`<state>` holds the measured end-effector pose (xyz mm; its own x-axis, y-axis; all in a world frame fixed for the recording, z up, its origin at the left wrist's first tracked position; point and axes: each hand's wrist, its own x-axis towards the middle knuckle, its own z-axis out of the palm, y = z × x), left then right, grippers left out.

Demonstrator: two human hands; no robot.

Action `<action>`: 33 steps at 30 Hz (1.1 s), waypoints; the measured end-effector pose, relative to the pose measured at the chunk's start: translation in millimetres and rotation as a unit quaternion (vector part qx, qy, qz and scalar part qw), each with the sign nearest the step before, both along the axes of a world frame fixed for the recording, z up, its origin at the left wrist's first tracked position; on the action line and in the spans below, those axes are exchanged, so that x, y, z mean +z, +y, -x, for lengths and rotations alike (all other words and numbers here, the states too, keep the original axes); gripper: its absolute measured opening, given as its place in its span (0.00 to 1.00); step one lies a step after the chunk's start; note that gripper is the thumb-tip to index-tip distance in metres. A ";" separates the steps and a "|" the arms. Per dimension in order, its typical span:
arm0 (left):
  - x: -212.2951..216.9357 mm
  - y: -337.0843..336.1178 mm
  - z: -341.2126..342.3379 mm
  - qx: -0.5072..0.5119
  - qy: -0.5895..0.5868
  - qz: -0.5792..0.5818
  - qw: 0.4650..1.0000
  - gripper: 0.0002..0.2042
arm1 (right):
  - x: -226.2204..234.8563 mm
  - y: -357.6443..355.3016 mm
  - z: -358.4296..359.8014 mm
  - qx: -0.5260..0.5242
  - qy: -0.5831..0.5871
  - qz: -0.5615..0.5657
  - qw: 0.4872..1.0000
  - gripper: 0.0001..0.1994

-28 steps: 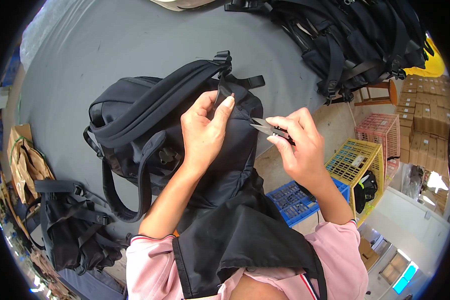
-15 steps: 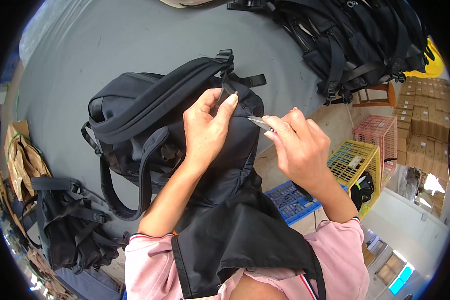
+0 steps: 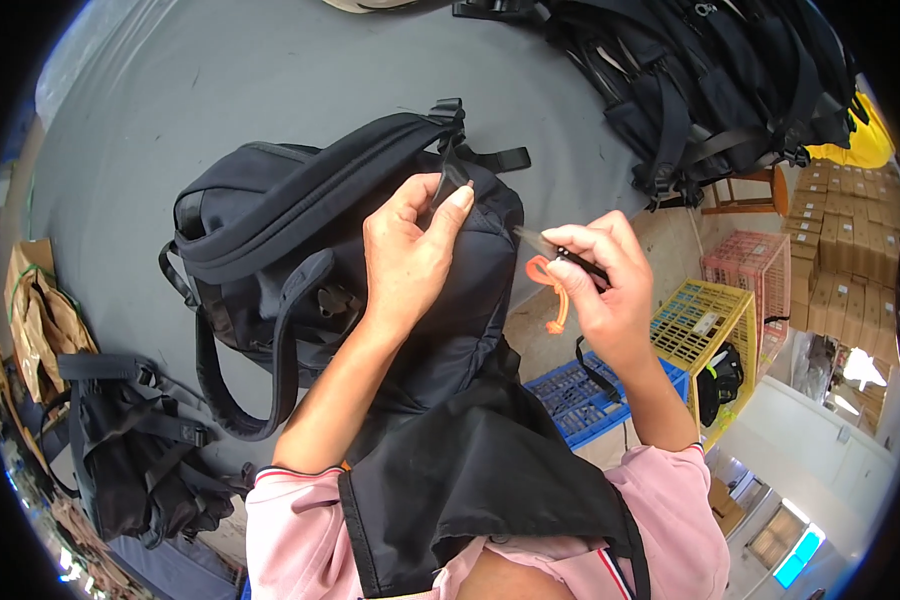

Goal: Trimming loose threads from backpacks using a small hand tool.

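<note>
A black backpack (image 3: 300,250) lies on a grey table (image 3: 170,90) in front of me, straps up. My left hand (image 3: 410,250) pinches a narrow black strap (image 3: 448,175) near the pack's top handle, thumb and fingers closed on it. My right hand (image 3: 600,280) sits to the right of the pack, off the table edge, gripping small thread snips (image 3: 545,243) with a metal tip that points toward the strap. An orange loop (image 3: 550,285) hangs from the snips below my fingers. The snips' tip is a short way from the strap, not touching it.
A heap of black backpacks (image 3: 710,80) fills the table's far right. Another black bag (image 3: 140,450) and a brown paper bag (image 3: 40,320) lie at the left. Below the table edge stand blue (image 3: 580,400), yellow (image 3: 710,320) and pink (image 3: 750,270) crates, with stacked cartons (image 3: 850,230) beyond.
My right hand has drawn back a little to the right, away from the strap, and the orange loop on the snips now shows. My left hand keeps its pinch on the strap.
</note>
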<state>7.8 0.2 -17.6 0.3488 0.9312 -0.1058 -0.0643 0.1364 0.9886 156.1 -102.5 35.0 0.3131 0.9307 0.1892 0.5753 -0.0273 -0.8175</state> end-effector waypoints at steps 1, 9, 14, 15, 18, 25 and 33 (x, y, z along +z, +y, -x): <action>1.1 0.6 -0.2 0.001 0.002 0.004 1.000 0.08 | 1.6 -0.8 0.6 -0.002 0.000 0.000 1.000 0.10; 1.9 2.0 -3.8 -0.001 -0.005 0.012 1.000 0.08 | 7.4 6.6 7.7 0.021 -0.203 -0.003 0.979 0.11; 27.7 -7.0 4.7 -0.028 0.230 -0.388 0.892 0.18 | -15.3 21.8 -5.6 -0.051 0.206 0.000 0.977 0.20; 29.5 -10.4 0.8 -0.012 0.237 -0.435 0.869 0.23 | -37.3 26.1 -12.5 -0.054 0.274 0.001 0.960 0.20; -5.7 -34.5 11.5 -0.112 0.386 -0.370 0.837 0.39 | -74.9 35.7 5.5 -0.061 0.478 0.129 0.866 0.17; -46.0 -22.7 90.9 -0.264 0.429 -0.409 0.761 0.36 | -126.9 -14.7 77.4 -0.004 0.507 0.215 0.835 0.09; -15.4 -15.8 136.6 -0.249 0.387 -0.203 0.864 0.14 | -107.2 -21.8 35.6 -0.038 0.319 0.183 0.929 0.16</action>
<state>-128.8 -15.5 -33.0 0.6890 0.7004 -0.1863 0.6035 -0.4121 0.6826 120.5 -124.4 -72.1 0.3210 0.8665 -0.3822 -0.0383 -0.3913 -0.9194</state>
